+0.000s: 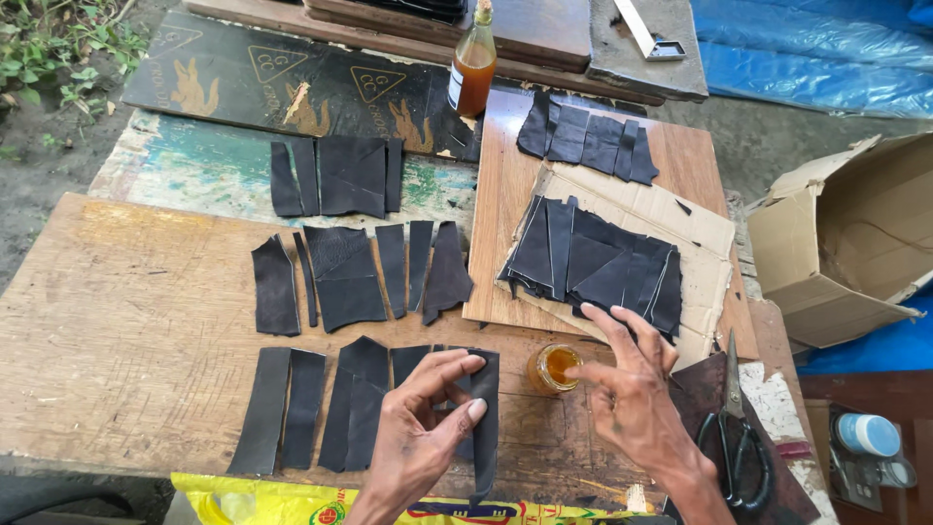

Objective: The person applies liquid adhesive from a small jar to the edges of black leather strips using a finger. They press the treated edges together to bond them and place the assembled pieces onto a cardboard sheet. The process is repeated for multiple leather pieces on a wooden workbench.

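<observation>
On the near edge of the wooden desk (pixel 126 321), the left hand (pixel 418 428) pinches a narrow black leather strip (pixel 484 418) between thumb and fingers, the strip standing upright on the board just right of a near row of black leather pieces (pixel 321 403). The right hand (pixel 632 389) holds nothing; its fingers are spread and its forefinger points left, the tip just beside a small open jar of amber glue (pixel 552 367) that stands on the desk between the two hands. Farther off lies a middle row of leather pieces (pixel 360 277), and beyond that a far row (pixel 335 177) on a patch of worn, painted board. To the right, a stack of cut leather (pixel 598 262) sits on a sheet of cardboard (pixel 680 219), which lies on a brown wooden board (pixel 501 194), and more black pieces (pixel 588 136) lie at that board's far end. A bottle of amber liquid (pixel 473 68) stands at the far side. Black-handled scissors (pixel 739 437) lie near the right hand, on a dark mat. An open cardboard box (pixel 855 243) sits off to the right.
</observation>
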